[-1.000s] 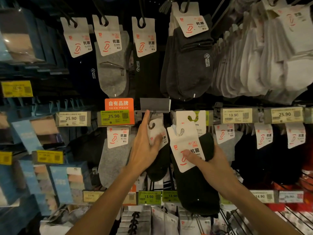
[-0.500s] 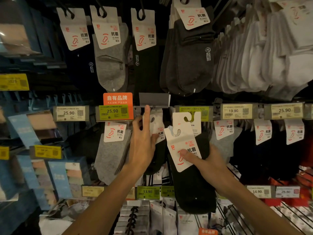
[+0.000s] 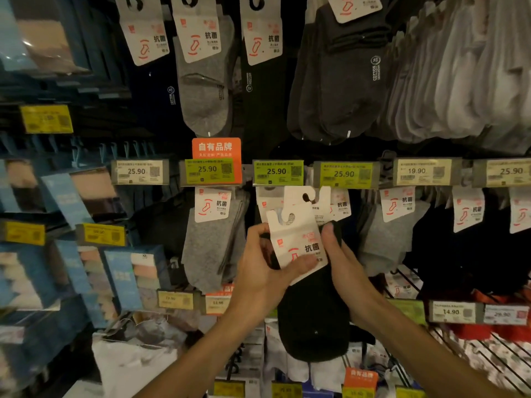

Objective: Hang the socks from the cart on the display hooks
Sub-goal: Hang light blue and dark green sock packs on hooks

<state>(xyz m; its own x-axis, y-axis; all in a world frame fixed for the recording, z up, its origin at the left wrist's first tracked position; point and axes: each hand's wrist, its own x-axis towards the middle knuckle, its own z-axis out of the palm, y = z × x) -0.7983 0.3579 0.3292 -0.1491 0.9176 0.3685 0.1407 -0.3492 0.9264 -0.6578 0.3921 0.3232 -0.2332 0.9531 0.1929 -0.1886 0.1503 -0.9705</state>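
The upper sides of the black sock pack (image 3: 313, 320) are covered by the left hand (image 3: 260, 271) and the right hand (image 3: 342, 264) gripping it. Any hook under the price tag (image 3: 278, 172) is hidden by hanging cards (image 3: 340, 205). The top-row cards (image 3: 198, 33) are cut off by the upper edge. The blue boxes (image 3: 123, 277) are blurred.

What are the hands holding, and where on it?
One black sock pack: left hand pinches its white header card, right hand grips the pack's right edge.
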